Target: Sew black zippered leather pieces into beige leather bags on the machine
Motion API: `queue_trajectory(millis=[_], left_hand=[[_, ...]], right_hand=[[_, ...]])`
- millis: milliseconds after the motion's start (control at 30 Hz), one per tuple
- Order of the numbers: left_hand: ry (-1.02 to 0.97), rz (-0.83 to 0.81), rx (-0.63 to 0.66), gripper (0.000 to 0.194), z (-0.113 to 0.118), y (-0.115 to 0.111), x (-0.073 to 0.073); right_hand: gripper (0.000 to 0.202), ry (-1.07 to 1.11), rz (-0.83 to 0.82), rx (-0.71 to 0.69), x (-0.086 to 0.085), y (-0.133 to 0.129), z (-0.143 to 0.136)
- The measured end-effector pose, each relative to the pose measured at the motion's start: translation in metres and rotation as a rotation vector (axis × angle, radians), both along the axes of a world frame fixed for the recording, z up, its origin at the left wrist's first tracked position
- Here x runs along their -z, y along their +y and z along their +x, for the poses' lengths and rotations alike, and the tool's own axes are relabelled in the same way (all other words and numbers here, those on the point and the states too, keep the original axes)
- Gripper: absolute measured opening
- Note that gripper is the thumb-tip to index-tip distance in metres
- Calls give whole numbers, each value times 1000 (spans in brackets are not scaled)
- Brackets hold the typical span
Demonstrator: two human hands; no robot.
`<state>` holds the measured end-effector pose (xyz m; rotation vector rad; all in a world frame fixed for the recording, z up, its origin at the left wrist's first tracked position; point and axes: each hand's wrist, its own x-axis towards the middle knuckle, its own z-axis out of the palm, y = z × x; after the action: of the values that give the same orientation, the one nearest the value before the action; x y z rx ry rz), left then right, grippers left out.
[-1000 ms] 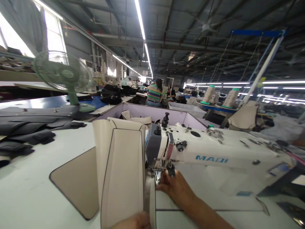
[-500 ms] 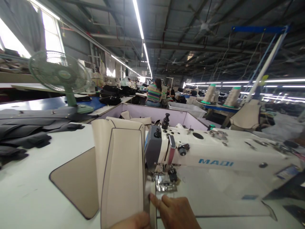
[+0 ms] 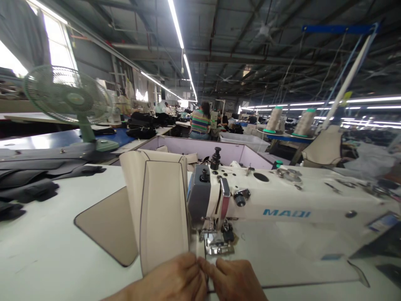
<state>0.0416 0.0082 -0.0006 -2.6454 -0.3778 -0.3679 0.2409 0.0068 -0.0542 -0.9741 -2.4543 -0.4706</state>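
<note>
A long beige leather-like piece [image 3: 163,213] with dark edging stands folded up at the left of the sewing machine head. Its right edge runs down beside the metal presser foot [image 3: 217,244]. My left hand [image 3: 175,276] is closed on that edge in front of the foot. Right against it, my right hand [image 3: 234,278] has its index finger and thumb pressed together at the same edge, the other fingers curled. The fingertips of both hands meet and partly hide the edge. A flat, dark-edged flap [image 3: 108,228] of beige material lies on the table to the left.
The white sewing machine [image 3: 285,196] fills the right side. Dark pieces [image 3: 34,179] are stacked at left, near a green fan [image 3: 75,98]. Behind the machine is a lilac-walled bin [image 3: 200,146]. Thread cones [image 3: 274,119] stand at back right. A person in a striped top [image 3: 200,122] sits farther off.
My left hand has come up and forward from the lower frame edge to meet the right hand. The beige piece has shifted slightly, its flap moving right. The view has turned a little.
</note>
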Motion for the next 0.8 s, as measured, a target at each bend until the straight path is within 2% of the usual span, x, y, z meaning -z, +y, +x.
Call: queue_trajectory(millis=[100, 200, 267, 333, 400, 433, 533, 600, 667, 800], left_hand=[[1, 48, 28, 11, -2, 8, 6], [-6, 89, 50, 14, -2, 14, 16], [20, 112, 23, 15, -1, 16, 21], [90, 90, -23, 13, 0, 15, 18], [175, 0, -60, 10, -1, 13, 3], [206, -57, -66, 11, -3, 12, -7], [251, -161, -101, 40, -16, 13, -42], [282, -131, -139, 58, -27, 17, -54], [298, -8, -140, 62, -36, 22, -53], [313, 261, -69, 41, -39, 29, -30]], right_hand=[[37, 70, -87, -12, -2, -1, 1], [32, 128, -281, 11, -12, -6, 1], [31, 137, -368, 64, -22, -7, -1], [23, 56, -381, 117, -30, -6, -5], [4, -74, -357, 137, -34, -1, -11], [7, -127, -341, 134, -34, 2, -13], [15, -176, -293, 87, -29, 8, -17], [15, -186, -259, 60, -25, 9, -18], [15, -195, -225, 42, -23, 9, -17], [16, -237, -153, -10, -24, 4, -18]])
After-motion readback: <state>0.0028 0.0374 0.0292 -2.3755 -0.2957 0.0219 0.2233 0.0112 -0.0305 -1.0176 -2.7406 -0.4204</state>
